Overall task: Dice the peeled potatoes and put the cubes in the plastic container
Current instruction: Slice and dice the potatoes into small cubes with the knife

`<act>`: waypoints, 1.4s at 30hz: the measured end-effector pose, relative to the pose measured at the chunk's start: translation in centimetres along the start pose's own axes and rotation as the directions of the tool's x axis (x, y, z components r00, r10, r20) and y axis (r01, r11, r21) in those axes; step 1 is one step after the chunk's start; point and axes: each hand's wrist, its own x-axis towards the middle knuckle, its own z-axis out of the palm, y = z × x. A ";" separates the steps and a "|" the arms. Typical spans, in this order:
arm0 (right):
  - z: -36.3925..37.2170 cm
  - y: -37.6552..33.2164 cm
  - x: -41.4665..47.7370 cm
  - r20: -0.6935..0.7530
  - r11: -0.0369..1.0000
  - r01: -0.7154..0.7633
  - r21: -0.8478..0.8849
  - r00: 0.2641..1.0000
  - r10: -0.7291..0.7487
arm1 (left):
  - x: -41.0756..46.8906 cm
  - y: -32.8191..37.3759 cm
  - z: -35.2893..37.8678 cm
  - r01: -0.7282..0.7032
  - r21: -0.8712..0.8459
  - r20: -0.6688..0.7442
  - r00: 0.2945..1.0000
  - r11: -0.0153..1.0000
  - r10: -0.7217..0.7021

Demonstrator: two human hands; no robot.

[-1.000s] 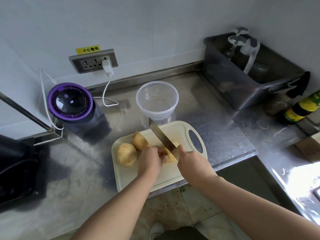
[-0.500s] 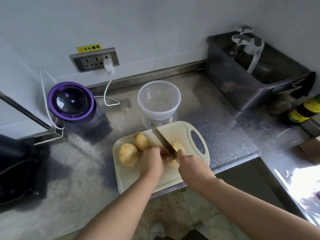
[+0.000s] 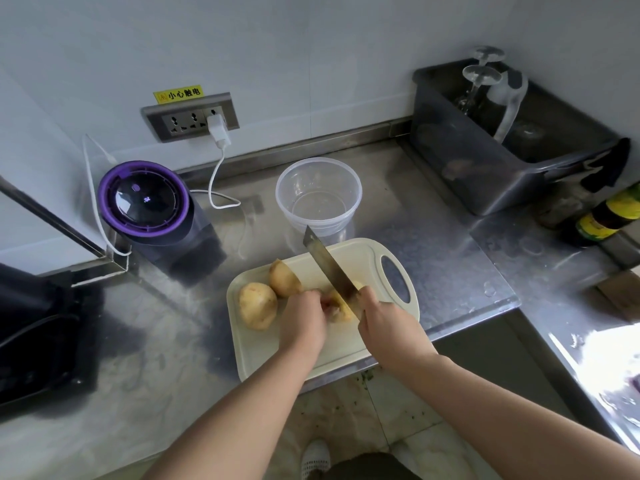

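Potato (image 3: 341,306) on cutting board (image 3: 363,258), left hand (image 3: 303,318) curled round it, right hand (image 3: 386,318) gripping knife (image 3: 327,265) w/ blade on it. Step: early cuts; plastic container (image 3: 318,199) behind board has no cubes. Next: steady downward push, left hand kept clear of blade.

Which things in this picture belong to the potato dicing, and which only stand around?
For the job: knife, potato being cut, two other potatoes, cutting board, plastic container, left hand, right hand.
Only standing around: purple-lidded appliance, charger, grey bin, bottle.
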 end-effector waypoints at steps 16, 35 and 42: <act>0.4 -0.7 -0.3 -0.015 0.998 0.046 -0.053 0.999 -0.047 | -0.1 0.0 -0.2 0.038 -0.093 0.031 0.999 0.995 -0.036; 1.6 -1.0 0.9 0.108 0.996 0.005 -0.094 0.994 0.005 | -0.1 0.1 -0.1 0.016 0.054 -0.035 0.999 0.998 -0.014; 0.7 -0.6 0.4 0.054 0.999 -0.001 -0.033 0.999 0.003 | -0.2 0.2 -0.5 0.041 -0.005 0.046 0.998 0.999 -0.041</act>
